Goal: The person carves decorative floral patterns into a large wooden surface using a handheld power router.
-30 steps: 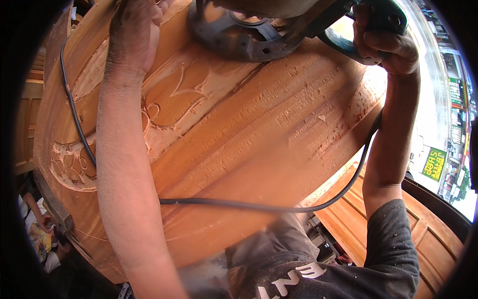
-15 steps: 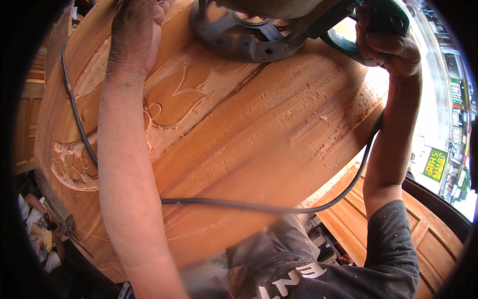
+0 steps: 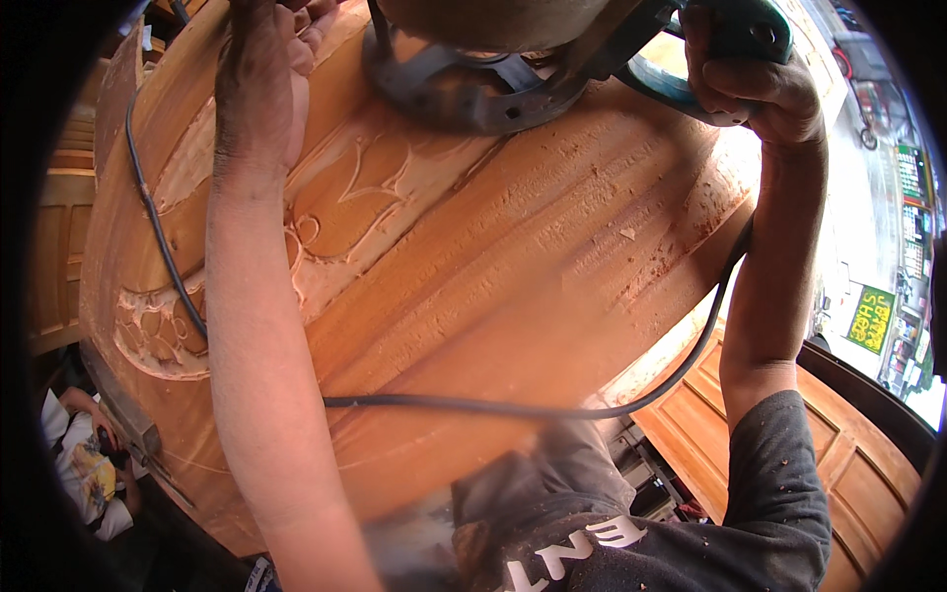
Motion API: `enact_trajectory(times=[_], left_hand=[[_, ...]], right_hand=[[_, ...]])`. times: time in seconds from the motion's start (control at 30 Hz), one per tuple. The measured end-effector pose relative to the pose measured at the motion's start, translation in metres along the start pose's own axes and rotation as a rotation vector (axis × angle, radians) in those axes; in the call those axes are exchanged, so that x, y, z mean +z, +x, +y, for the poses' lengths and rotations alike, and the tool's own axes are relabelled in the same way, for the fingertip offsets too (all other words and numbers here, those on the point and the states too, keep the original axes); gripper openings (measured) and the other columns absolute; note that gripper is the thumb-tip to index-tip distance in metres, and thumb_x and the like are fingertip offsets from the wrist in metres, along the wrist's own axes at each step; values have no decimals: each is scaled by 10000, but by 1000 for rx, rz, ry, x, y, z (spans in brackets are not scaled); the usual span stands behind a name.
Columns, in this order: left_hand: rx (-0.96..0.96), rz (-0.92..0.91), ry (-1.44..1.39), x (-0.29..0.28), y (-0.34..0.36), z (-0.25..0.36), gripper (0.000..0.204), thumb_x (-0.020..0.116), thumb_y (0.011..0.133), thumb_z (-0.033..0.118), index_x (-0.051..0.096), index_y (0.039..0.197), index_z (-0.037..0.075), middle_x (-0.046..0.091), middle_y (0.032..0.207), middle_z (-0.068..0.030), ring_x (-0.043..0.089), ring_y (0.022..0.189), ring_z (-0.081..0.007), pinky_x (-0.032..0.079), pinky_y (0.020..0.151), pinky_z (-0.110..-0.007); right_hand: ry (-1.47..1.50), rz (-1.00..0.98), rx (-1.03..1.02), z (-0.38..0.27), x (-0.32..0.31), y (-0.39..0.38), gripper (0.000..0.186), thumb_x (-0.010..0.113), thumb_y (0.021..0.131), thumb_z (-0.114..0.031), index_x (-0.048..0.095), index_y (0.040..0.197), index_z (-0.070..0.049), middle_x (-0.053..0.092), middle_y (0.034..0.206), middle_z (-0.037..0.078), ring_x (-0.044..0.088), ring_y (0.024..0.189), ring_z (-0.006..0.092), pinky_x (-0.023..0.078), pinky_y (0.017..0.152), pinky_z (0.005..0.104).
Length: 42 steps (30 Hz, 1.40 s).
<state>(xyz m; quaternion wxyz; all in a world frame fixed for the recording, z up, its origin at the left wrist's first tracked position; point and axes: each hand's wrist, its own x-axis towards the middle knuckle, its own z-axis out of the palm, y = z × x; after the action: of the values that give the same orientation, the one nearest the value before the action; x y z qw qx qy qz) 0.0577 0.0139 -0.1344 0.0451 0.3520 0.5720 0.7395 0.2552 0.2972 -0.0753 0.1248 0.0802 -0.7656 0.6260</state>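
A handheld router (image 3: 473,25) with a dark ring-shaped base stands on a large carved wooden panel (image 3: 473,286) at the top of the view. My right hand (image 3: 764,94) is wrapped round its green loop handle (image 3: 666,91). To the router's left, my left hand (image 3: 271,89) is over the panel with its fingers curled. The upper edge cuts it off, so what it holds is hidden. Raised scroll and leaf carving (image 3: 350,202) shows between my left arm and the router. The cutting bit is out of sight.
The router's black cord (image 3: 493,406) crosses the panel under my left arm and loops up by my right arm. Shavings (image 3: 631,235) lie on the wood. Panelled doors (image 3: 789,414) stand at right and left. A seated person (image 3: 94,464) is at lower left.
The router and my right hand have shifted slightly left and up in the picture. The panel and the view beyond have shifted a little too. My grip on the handle looks the same.
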Motion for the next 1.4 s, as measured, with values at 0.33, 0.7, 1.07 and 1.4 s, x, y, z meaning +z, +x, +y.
enact_trajectory(times=[0.33, 0.7, 1.07, 1.4], left_hand=[[-10, -42, -77, -11, 6, -6, 622, 403, 1119, 479, 286, 1645, 168, 455, 1544, -13, 512, 1301, -149, 400, 1101, -371], [-33, 100, -32, 10, 2, 7, 669, 380, 1118, 504, 238, 1659, 136, 356, 1635, 5, 490, 1340, -162, 393, 1132, -405], [49, 40, -10, 7, 0, -5, 685, 361, 1119, 516, 218, 1663, 125, 345, 1645, -1, 517, 1238, -158, 406, 1117, -394], [-47, -133, -36, -21, 5, 3, 754, 421, 1074, 609, 264, 1656, 155, 348, 1645, 1, 506, 1207, -128, 394, 1074, -314]], right_hand=[[112, -36, 13, -1, 1, 1, 743, 750, 672, -139, 526, 1328, 129, 598, 667, 77, 497, 436, 122, 390, 391, 224], [25, 39, 62, 7, -5, -6, 664, 769, 681, -219, 568, 1238, 82, 620, 719, 80, 544, 522, 119, 422, 460, 244], [-8, -36, 244, 3, -21, -19, 377, 724, 771, -119, 601, 1104, 7, 571, 667, 53, 470, 472, 100, 369, 475, 256], [11, -68, 256, -1, -15, -14, 364, 720, 769, -121, 602, 1087, 10, 565, 694, 52, 478, 493, 108, 367, 483, 265]])
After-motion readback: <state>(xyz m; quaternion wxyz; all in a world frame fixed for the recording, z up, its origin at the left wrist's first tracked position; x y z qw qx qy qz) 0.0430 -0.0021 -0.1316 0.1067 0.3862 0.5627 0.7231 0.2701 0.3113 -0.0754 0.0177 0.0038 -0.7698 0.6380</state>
